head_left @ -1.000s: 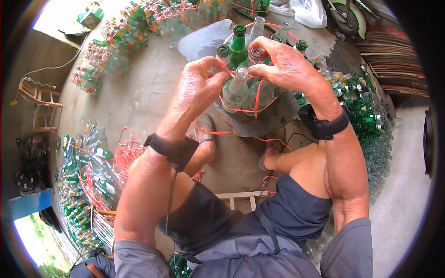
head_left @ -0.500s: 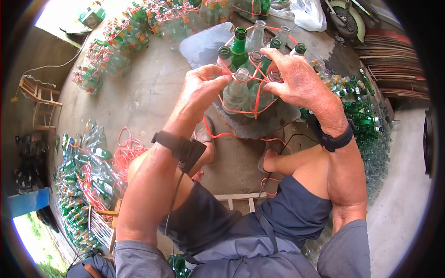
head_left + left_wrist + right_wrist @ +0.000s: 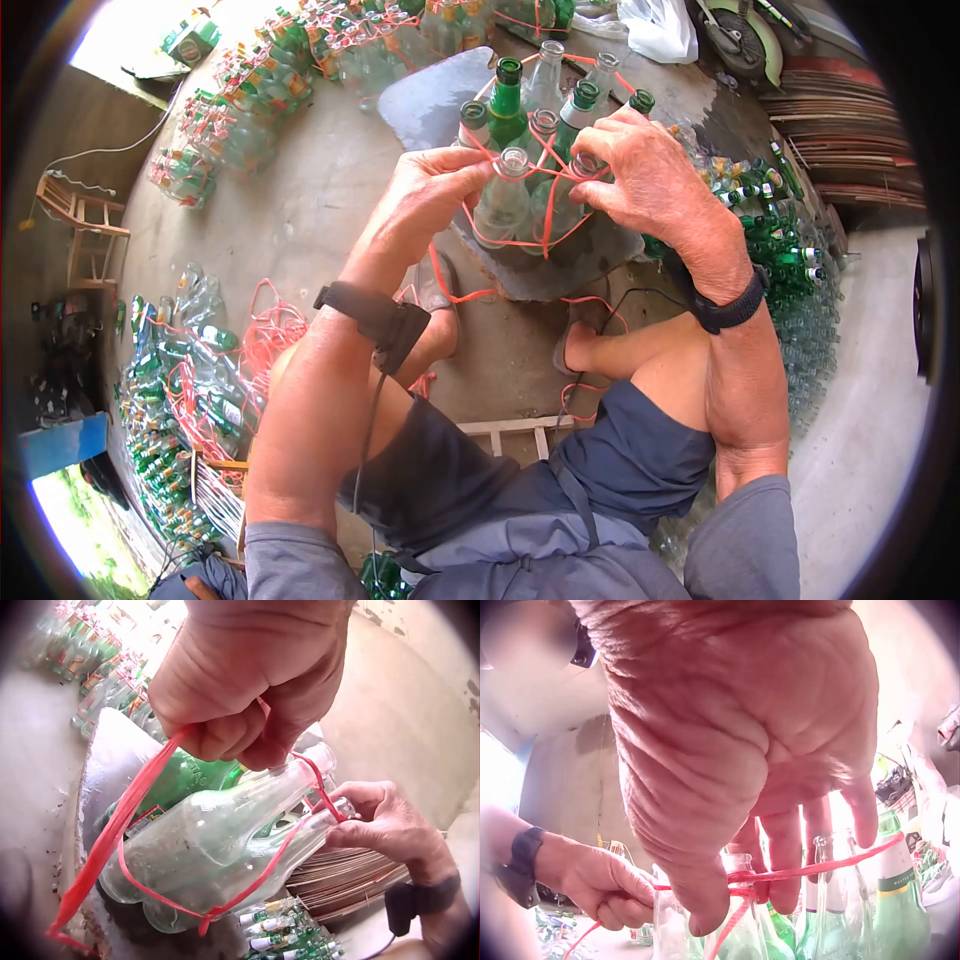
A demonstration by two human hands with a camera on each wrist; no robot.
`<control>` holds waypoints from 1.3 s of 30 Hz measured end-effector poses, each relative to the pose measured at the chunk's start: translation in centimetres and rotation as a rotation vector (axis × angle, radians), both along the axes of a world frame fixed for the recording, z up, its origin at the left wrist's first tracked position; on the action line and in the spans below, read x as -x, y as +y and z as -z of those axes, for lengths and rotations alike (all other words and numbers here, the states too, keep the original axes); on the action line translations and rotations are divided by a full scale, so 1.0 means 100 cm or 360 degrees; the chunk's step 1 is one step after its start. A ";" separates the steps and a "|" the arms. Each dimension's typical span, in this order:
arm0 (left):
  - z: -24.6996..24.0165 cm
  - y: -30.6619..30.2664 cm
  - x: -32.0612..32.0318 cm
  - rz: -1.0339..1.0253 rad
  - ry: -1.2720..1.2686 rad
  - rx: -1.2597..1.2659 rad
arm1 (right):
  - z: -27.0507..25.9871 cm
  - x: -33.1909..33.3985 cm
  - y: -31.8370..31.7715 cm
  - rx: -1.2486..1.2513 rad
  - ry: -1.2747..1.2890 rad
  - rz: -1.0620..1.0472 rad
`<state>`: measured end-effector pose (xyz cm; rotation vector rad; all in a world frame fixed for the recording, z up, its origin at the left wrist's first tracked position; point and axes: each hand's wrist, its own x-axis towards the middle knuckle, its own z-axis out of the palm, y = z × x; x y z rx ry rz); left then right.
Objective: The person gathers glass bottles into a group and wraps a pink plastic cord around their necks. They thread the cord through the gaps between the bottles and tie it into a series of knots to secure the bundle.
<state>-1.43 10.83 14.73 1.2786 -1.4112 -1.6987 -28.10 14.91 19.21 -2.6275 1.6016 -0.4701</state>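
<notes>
A cluster of clear and green glass bottles stands upright, ringed by red plastic string (image 3: 112, 825) around the bodies and crossing between the necks. My left hand (image 3: 435, 190) pinches the string beside the mouth of the front clear bottle (image 3: 500, 212); a length of it hangs down from the curled fingers. At the front right bottle (image 3: 309, 832), my right hand (image 3: 650, 180) has its thumb on the near side of the neck and fingers behind, where the string wraps round. A tall green bottle (image 3: 508, 115) rises at the back left of the cluster.
Beneath the bottles lies a grey slab (image 3: 425, 95). Tied bottle bundles (image 3: 235, 130) line the floor at upper left. Loose green bottles (image 3: 775, 225) lie to the right, near stacked boards (image 3: 830, 130). Tangled red string (image 3: 275, 335) and more bottles are at lower left.
My right hand has moved right and slightly down, from the middle necks to the front right bottle's neck, with the string now stretched across to it. The left hand keeps pinching the string.
</notes>
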 end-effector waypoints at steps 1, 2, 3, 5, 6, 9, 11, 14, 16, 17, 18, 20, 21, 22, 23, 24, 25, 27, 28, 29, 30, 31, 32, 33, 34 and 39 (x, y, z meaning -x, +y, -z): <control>-0.001 0.000 0.000 0.0018 -0.0048 0.0021 | -0.001 -0.001 0.001 -0.0062 -0.0032 0.0015; -0.002 0.000 0.000 0.0037 -0.0096 0.0043 | -0.001 -0.002 0.001 -0.0062 -0.0032 0.0020; -0.001 0.000 0.001 0.0041 -0.0095 0.0043 | -0.002 -0.003 0.000 -0.0080 0.0002 0.0014; 0.001 0.000 0.001 0.0057 -0.0060 0.0115 | -0.002 -0.003 -0.002 -0.0098 0.0038 0.0006; 0.007 0.000 0.002 0.0057 -0.0059 0.0116 | -0.002 -0.002 -0.004 -0.0104 0.0066 -0.0004; 0.015 0.002 0.008 0.0005 0.0082 0.0223 | -0.003 0.001 -0.006 -0.0125 0.0103 -0.0030; 0.005 0.012 0.012 -0.0024 -0.0012 0.0190 | -0.005 0.005 -0.008 -0.0135 0.0106 -0.0047; 0.004 0.024 0.023 -0.0067 0.0030 0.0166 | -0.007 0.013 -0.010 -0.0144 0.0069 -0.0088; 0.014 0.031 0.032 -0.0115 0.0057 0.0202 | -0.007 0.020 -0.013 -0.0139 0.0060 -0.0137; 0.018 0.034 0.036 -0.0163 0.0086 0.0242 | -0.007 0.023 -0.013 -0.0142 0.0058 -0.0133; 0.014 0.040 0.041 -0.0192 0.0076 0.0188 | -0.008 0.025 -0.014 -0.0145 0.0037 -0.0141; 0.017 0.051 0.050 -0.0248 0.0135 0.0178 | -0.009 0.029 -0.016 -0.0145 0.0018 -0.0146; 0.019 0.057 0.054 -0.0306 0.0192 0.0164 | -0.008 0.032 -0.017 -0.0111 0.0034 -0.0179; 0.019 0.060 0.057 -0.0320 0.0194 0.0140 | -0.007 0.033 -0.017 -0.0078 0.0050 -0.0212; 0.019 0.062 0.059 -0.0319 0.0193 0.0139 | -0.006 0.035 -0.018 -0.0079 0.0049 -0.0211; 0.020 0.063 0.060 -0.0316 0.0181 0.0141 | -0.005 0.036 -0.018 -0.0074 0.0042 -0.0232; 0.020 0.064 0.060 -0.0311 0.0171 0.0146 | -0.004 0.038 -0.019 -0.0066 0.0037 -0.0250; 0.024 0.064 0.060 -0.0300 0.0196 0.0149 | -0.003 0.038 -0.019 -0.0081 0.0028 -0.0234; 0.025 0.065 0.060 -0.0293 0.0224 0.0152 | -0.003 0.038 -0.018 -0.0096 0.0023 -0.0221; 0.025 0.065 0.060 -0.0292 0.0229 0.0159 | -0.001 0.038 -0.017 -0.0089 0.0028 -0.0220; 0.023 0.064 0.061 -0.0308 0.0251 0.0149 | 0.002 0.038 -0.016 -0.0044 -0.0013 -0.0203; 0.022 0.063 0.063 -0.0324 0.0273 0.0138 | 0.003 0.038 -0.014 0.0002 -0.0053 -0.0187; 0.021 0.062 0.062 -0.0323 0.0281 0.0143 | 0.001 0.039 -0.013 0.0007 -0.0045 -0.0186; 0.022 0.061 0.061 -0.0308 0.0284 0.0127 | 0.000 0.040 -0.012 0.0080 -0.0167 -0.0180; 0.023 0.059 0.060 -0.0293 0.0288 0.0111 | -0.002 0.041 -0.011 0.0152 -0.0287 -0.0175; 0.023 0.057 0.059 -0.0261 0.0260 0.0126 | -0.015 0.059 -0.007 -0.0254 -0.0501 0.0335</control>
